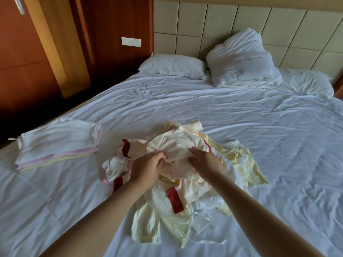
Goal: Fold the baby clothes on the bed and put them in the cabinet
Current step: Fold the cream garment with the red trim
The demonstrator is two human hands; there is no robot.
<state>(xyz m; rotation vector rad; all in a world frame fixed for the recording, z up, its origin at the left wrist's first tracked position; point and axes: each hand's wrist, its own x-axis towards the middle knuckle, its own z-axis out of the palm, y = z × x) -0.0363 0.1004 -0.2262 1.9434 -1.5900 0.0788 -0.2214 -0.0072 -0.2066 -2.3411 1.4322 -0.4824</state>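
Note:
A loose heap of baby clothes (pixel 185 191) lies in the middle of the white bed (pixel 259 136): cream, pale yellow and white pieces, some with red trim. On top of the heap sits a cream garment (pixel 176 143). My left hand (pixel 148 167) grips its near edge with curled fingers. My right hand (pixel 206 160) pinches the same garment just to the right. To the left, a neat stack of folded clothes (pixel 59 143) rests on the sheet, white on top with pink and yellow layers below.
Two flat pillows (pixel 172 65) and a crumpled white duvet (pixel 241 62) lie against the padded beige headboard (pixel 241 21). A wooden cabinet (pixel 27 52) with a handle stands left of the bed, past a dark gap at the bed's left edge.

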